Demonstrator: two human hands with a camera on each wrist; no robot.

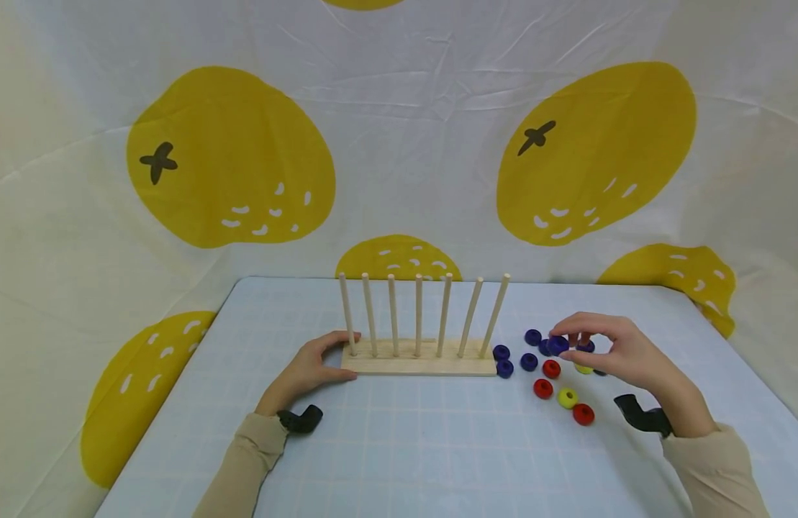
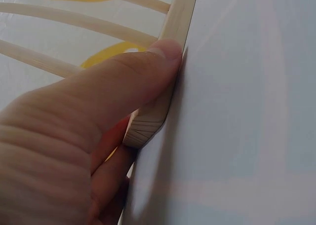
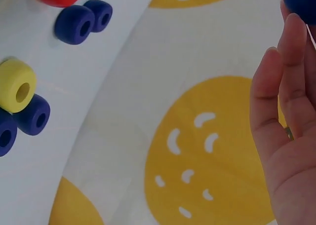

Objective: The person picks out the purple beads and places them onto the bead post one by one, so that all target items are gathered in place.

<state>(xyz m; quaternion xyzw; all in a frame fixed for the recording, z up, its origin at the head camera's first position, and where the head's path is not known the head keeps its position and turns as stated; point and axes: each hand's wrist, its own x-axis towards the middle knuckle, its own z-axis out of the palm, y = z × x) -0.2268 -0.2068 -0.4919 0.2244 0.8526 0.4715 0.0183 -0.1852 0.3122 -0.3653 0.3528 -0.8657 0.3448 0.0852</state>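
A pale wooden base (image 1: 424,367) with a row of several upright pegs (image 1: 419,316) stands on the table. My left hand (image 1: 311,363) grips the base's left end; in the left wrist view the thumb (image 2: 133,82) lies along its front edge and the fingers curl behind. My right hand (image 1: 615,349) pinches a blue bead (image 1: 557,345) between thumb and fingers, over the scattered beads. That blue bead (image 3: 303,3) shows only partly at the corner of the right wrist view. The pegs bear no beads.
Several blue beads (image 1: 529,362) lie right of the base, two of them close by its right end. Red beads (image 1: 583,414) and yellow beads (image 1: 568,398) lie among them. A white cloth (image 1: 418,180) with yellow fruit shapes hangs behind the table (image 1: 405,446).
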